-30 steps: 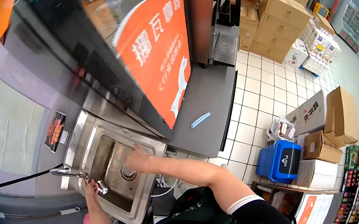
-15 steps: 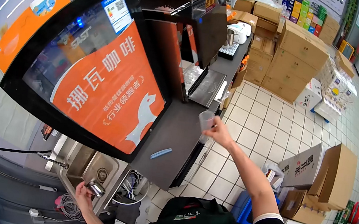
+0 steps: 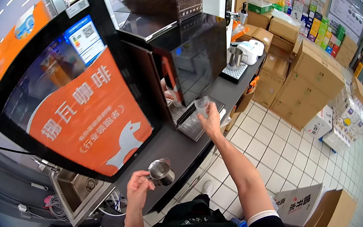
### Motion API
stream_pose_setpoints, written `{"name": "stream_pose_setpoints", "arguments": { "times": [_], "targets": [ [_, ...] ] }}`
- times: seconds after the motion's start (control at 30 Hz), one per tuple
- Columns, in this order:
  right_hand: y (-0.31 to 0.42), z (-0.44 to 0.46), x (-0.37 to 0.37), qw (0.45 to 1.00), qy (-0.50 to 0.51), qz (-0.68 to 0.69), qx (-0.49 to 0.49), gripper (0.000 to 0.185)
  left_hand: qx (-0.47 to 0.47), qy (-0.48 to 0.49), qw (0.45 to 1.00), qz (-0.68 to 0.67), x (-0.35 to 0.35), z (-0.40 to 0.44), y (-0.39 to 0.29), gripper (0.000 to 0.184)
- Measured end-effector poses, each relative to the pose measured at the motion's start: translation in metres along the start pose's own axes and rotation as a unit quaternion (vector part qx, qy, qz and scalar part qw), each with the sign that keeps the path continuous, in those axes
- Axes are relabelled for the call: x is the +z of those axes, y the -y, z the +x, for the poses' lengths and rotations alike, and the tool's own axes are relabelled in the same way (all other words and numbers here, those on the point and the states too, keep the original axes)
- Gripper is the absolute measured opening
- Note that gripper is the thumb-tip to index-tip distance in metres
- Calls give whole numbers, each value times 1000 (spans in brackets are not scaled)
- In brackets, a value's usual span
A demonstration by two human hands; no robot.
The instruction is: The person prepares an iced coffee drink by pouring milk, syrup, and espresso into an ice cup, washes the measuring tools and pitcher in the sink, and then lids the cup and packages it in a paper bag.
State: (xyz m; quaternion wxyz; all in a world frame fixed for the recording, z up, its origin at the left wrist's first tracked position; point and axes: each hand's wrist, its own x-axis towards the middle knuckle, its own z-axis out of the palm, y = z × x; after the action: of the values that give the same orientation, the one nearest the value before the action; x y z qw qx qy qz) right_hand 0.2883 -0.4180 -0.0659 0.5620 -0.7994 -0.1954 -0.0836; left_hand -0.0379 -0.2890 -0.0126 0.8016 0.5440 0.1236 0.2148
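Note:
My left hand (image 3: pixel 137 187) grips a stainless steel milk pitcher (image 3: pixel 161 174) by its handle, over the dark counter (image 3: pixel 146 150). The pitcher is tilted so that its open mouth shows. In my right hand (image 3: pixel 210 120) is a clear plastic cup (image 3: pixel 201 105), upright or slightly tilted, above the metal drip tray (image 3: pixel 196 127) of the coffee machine (image 3: pixel 181 62). Whether the cup touches the tray I cannot tell. What is inside the cup cannot be made out.
A fridge (image 3: pixel 93 110) with an orange front stands left of the coffee machine. Behind it lies a steel sink (image 3: pixel 73 186). Another metal pitcher (image 3: pixel 235 57) sits by a white appliance (image 3: pixel 255 49) farther along. Stacked cartons (image 3: pixel 310 87) and an opened carton (image 3: pixel 329 218) stand on the tiled floor.
My left hand has brought the pitcher from over the sink to over the counter. My right hand has carried the cup forward to the drip tray. The view has shifted towards the machine.

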Motion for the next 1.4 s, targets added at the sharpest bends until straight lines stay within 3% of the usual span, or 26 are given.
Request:
{"name": "stream_pose_setpoints", "arguments": {
  "times": [0.17, 0.33, 0.5, 0.57, 0.6, 0.63, 0.7, 0.77, 0.9, 0.97, 1.03, 1.1, 1.17, 1.2, 1.23, 1.27, 1.3, 1.33, 1.37, 1.4],
  "targets": [
    [-28, 35, -37, 998, -9, 32, 51, 45, -14, 7, 999, 31, 72, 73, 57, 20],
    [-47, 64, -96, 999, 13, 45, 26, 44, 82, -53, 992, 82, 135, 158, 114, 17],
    [-78, 133, -133, 997, 13, 50, 60, 42, 83, -88, 986, 117, 139, 192, 145, 18],
    [-87, 181, -148, 1000, -4, -2, 19, 44, 79, -100, 984, 124, 137, 193, 145, 21],
    [-117, 213, -149, 996, -24, 35, -76, 48, 85, -110, 980, 143, 134, 193, 147, 23],
    [-115, 244, -162, 988, -38, -93, -121, 50, 92, -121, 975, 164, 132, 191, 149, 26],
    [-111, 301, -182, 979, -18, -149, -136, 53, 95, -200, 956, 192, 146, 186, 142, 33],
    [-113, 352, -193, 985, 21, -154, -70, 55, 93, -259, 933, 232, 163, 179, 131, 20],
    [-154, 448, -189, 950, 29, -301, -81, 47, 119, -457, 821, 321, 191, 173, 121, 23],
    [-169, 483, -170, 938, 57, -331, -84, 42, 101, -533, 758, 363, 170, 155, 144, 25],
    [-199, 509, -139, 905, 76, -403, -108, 46, 71, -589, 747, 299, 138, 132, 173, 24],
    [-212, 524, -110, 871, 114, -466, -107, 32, 6, -594, 747, 300, 189, 135, 148, 37],
    [-226, 533, -89, 804, 142, -553, -168, 22, -33, -595, 725, 344, 187, 120, 163, 30],
    [-235, 536, -78, 819, 69, -524, -225, 25, -30, -592, 734, 331, 183, 111, 174, 35],
    [-250, 542, -65, 900, 47, -387, -197, 29, 0, -619, 721, 310, 171, 102, 197, 24],
    [-266, 548, -52, 955, 20, -233, -181, 33, -2, -623, 696, 357, 169, 96, 205, 25],
    [-308, 562, -33, 947, 49, -222, -228, 37, -7, -629, 666, 401, 173, 89, 208, 27],
    [-351, 577, -15, 936, 80, -210, -273, 42, -24, -633, 670, 388, 193, 97, 195, 27],
    [-320, 575, -22, 969, 177, -170, -7, 49, -38, -642, 669, 373, 210, 107, 178, 27],
    [-346, 584, -21, 955, 196, -202, -91, 51, -31, -645, 664, 376, 212, 103, 177, 27]
  ]
}}
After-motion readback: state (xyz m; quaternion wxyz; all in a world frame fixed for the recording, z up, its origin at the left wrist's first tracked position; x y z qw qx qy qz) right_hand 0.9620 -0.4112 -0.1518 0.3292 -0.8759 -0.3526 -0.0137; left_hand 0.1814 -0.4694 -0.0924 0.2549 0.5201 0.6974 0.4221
